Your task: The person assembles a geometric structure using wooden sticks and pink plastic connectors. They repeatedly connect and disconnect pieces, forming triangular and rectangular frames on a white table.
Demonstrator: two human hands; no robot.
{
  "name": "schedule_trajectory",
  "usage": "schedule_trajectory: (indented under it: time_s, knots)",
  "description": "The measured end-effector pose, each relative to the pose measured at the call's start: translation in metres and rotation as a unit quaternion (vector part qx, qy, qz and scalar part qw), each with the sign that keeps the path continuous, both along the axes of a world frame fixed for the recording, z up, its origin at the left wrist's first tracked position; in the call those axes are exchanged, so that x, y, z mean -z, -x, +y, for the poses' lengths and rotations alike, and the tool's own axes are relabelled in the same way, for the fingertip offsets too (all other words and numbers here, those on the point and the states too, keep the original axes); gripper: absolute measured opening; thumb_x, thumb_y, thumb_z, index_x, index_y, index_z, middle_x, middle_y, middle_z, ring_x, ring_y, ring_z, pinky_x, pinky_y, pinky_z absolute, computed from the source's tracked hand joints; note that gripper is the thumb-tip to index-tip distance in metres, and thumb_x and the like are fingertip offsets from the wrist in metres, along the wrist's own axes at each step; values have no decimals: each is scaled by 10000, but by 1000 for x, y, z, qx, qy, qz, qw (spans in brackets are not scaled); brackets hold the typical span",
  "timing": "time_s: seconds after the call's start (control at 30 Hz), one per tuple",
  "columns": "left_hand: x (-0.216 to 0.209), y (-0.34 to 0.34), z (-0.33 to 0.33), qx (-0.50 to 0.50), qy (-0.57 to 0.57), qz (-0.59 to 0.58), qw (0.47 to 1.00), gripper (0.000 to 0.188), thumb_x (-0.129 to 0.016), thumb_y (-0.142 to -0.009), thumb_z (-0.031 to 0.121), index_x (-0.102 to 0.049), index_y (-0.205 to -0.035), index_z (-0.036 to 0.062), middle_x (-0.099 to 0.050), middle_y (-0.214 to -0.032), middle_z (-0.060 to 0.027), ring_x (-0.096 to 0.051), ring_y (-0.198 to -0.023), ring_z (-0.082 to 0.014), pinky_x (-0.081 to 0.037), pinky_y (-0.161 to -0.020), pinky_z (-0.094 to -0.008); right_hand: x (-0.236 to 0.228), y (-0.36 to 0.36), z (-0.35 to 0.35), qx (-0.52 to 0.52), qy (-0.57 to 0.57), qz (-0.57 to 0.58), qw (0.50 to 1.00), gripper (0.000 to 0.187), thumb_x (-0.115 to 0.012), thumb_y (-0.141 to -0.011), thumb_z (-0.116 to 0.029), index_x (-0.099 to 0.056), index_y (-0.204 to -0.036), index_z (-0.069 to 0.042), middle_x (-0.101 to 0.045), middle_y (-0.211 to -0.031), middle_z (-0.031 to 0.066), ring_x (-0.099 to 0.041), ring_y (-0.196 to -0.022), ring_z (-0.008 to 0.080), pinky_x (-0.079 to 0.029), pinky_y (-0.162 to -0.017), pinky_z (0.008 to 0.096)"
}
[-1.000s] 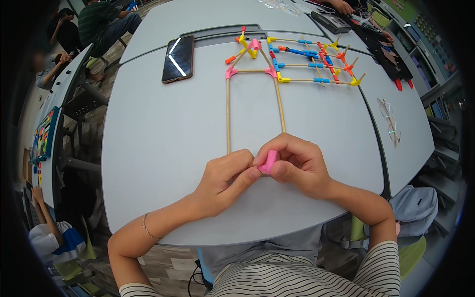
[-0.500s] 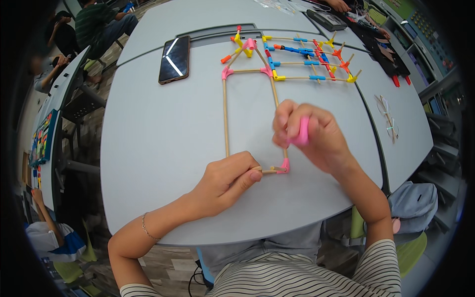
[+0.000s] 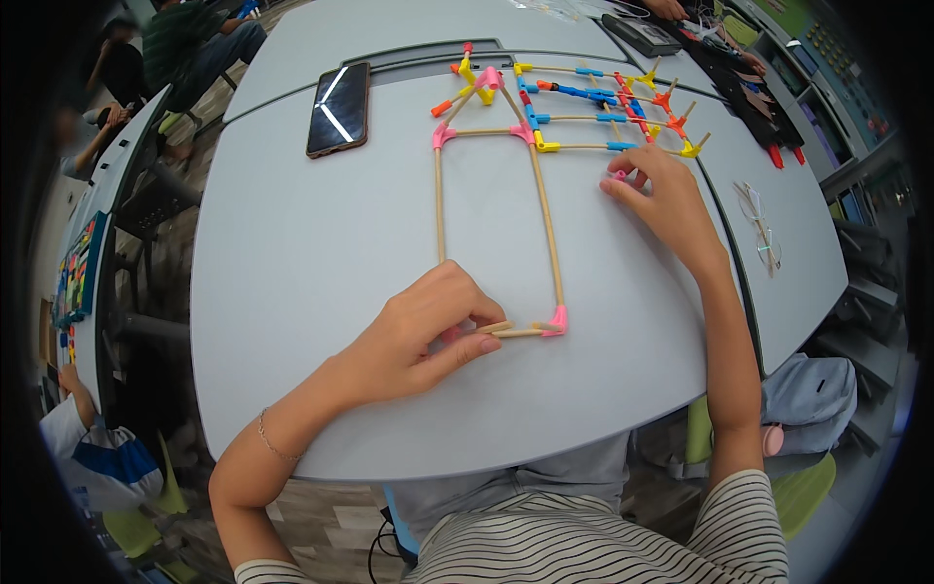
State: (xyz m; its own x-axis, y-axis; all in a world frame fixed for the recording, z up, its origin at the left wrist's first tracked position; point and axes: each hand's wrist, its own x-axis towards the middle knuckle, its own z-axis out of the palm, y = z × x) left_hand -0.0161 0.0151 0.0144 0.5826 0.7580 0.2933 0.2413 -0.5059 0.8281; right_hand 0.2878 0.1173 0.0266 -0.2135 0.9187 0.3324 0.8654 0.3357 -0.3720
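On the table lies a long frame of wooden sticks [image 3: 548,224] joined by pink connectors, with a peaked top at its far end. My left hand [image 3: 418,336] is closed at its near left corner, thumb and fingers about a short wooden stick [image 3: 494,328]. That corner's pink connector is mostly hidden by the hand. At the near right corner a pink connector [image 3: 555,321] shows in full. Low over the table, right of the frame, my right hand [image 3: 666,200] has its fingertips round a small loose pink connector [image 3: 620,176].
Beyond my right hand stands a structure of sticks with blue, yellow, red and orange connectors [image 3: 608,119]. A phone [image 3: 339,110] lies at the far left. Glasses [image 3: 760,229] are on the adjoining table at right. A grey backpack [image 3: 808,399] rests below it. Other people sit around.
My right hand has moved away and to the right with the pink connector, down toward the table. The left hand has shifted slightly left and its fingers have loosened a little round the stick.
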Motion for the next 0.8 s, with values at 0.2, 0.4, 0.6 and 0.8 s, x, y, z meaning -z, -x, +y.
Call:
schedule_trajectory:
  time_s: [0.2,0.4,0.6,0.8]
  knots:
    - [1,13,12,60,-16,16,998,137,-717,-897,160,-690,-930,30,-637,-852,-36,-575,-866,-203,-482,-772,-319,-19,34,-36,-178,-23,147,973,263,-735,-892,-221,-684,-1062,-27,-665,-879,82,-619,-772,187,-484,-674,312]
    - [6,12,11,55,17,-3,998,106,-709,-893,129,-689,-923,29,-633,-862,-49,-583,-868,-224,-483,-786,-333,-3,80,-84,-388,62,288,873,209,-744,-886,-163,-696,-1024,-13,-657,-843,79,-622,-748,175,-489,-633,290]
    - [3,5,8,41,10,31,999,137,-754,-850,107,-690,-937,23,-631,-916,-59,-592,-862,-214,-494,-754,-323,5,82,-90,-332,16,262,906,139,-776,-845,-100,-687,-921,-25,-657,-764,55,-632,-644,164,-505,-571,263]
    - [4,8,12,18,-10,64,998,249,-828,-764,95,-698,-967,32,-624,-974,-49,-596,-873,-205,-507,-734,-322,-3,79,-85,-280,0,269,922,179,-795,-839,-128,-650,-818,-25,-645,-699,56,-620,-570,156,-490,-515,259]
